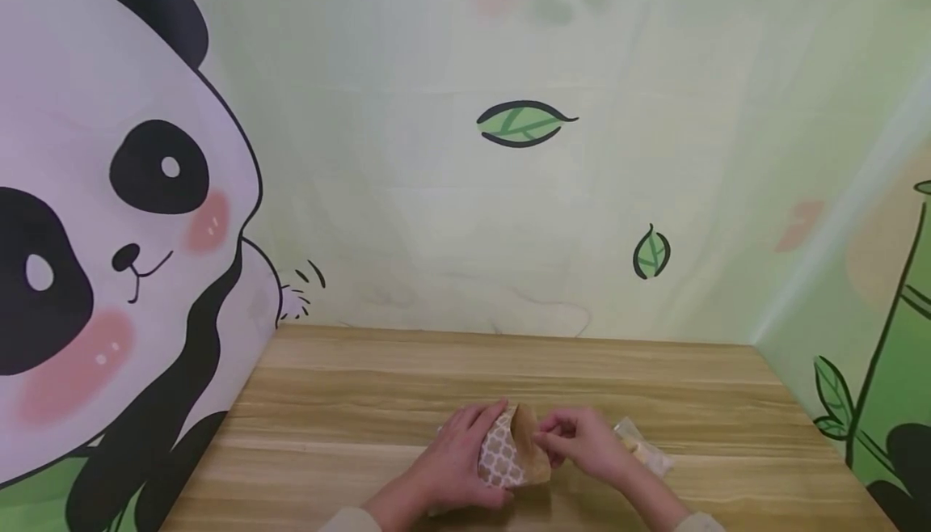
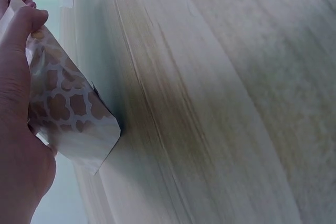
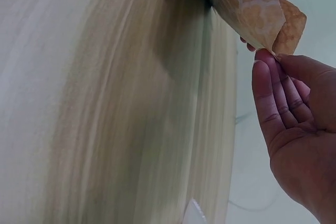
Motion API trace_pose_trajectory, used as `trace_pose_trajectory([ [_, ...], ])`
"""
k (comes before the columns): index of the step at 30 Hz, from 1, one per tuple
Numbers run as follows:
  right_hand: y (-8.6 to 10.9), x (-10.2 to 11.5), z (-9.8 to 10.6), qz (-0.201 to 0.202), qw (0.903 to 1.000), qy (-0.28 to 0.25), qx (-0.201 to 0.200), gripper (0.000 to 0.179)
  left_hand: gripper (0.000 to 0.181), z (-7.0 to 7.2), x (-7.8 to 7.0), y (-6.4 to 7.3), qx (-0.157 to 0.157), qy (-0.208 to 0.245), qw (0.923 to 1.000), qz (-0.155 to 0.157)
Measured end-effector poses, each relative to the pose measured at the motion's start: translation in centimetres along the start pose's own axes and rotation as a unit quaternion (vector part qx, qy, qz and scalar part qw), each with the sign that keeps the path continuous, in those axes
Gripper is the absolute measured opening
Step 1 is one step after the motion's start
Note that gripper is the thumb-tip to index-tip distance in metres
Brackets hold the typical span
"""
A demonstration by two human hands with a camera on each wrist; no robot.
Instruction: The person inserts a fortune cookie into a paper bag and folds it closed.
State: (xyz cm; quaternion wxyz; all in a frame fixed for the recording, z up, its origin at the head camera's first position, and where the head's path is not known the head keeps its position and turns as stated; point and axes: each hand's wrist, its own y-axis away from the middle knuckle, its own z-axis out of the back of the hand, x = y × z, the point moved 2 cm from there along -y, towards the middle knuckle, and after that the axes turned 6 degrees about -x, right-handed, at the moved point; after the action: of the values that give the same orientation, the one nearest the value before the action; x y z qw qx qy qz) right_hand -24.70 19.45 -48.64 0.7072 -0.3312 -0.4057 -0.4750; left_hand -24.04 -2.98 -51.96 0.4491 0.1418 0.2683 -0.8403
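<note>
A brown paper bag with a white lattice pattern is held over the tabletop, its mouth parted and turned to the right. My left hand grips it from the left side, thumb below and fingers over the top. At the mouth's edge, my right hand pinches the paper between thumb and forefinger. The right wrist view shows this pinch at a corner of the bag, with the plain brown inside showing. In the left wrist view the flat lower end of the bag points down from the left hand.
Behind my right wrist lies a small clear packet with something yellowish in it. The wood-grain table ends at a pale cloth backdrop printed with a panda and leaves.
</note>
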Motion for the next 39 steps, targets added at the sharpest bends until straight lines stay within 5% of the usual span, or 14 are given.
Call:
trace_pose_trajectory([
  [9, 0.9, -1.5, 0.9, -0.012, 0.9996, -0.019, 0.015, 0.018, 0.12, -0.9, 0.2, 0.2, 0.013, -0.001, 0.9999, -0.001],
  [18, 2.7, -3.0, 6.6, -0.044, 0.9965, 0.069, -0.018, 0.036, 0.11, -1.7, 0.3, 0.1, 0.005, -0.03, 0.999, -0.034],
  [28, 4.7, -4.1, 10.9, -0.006, 0.9603, 0.269, -0.074, 0.023, 0.11, -1.8, 0.2, 0.4, 0.001, -0.054, 0.9968, -0.058],
  [39, 4.9, -6.1, 11.4, -0.049, 0.9469, 0.302, -0.098, 0.046, 0.109, -2.3, 0.3, 0.4, 0.021, -0.084, 0.9929, -0.081],
])
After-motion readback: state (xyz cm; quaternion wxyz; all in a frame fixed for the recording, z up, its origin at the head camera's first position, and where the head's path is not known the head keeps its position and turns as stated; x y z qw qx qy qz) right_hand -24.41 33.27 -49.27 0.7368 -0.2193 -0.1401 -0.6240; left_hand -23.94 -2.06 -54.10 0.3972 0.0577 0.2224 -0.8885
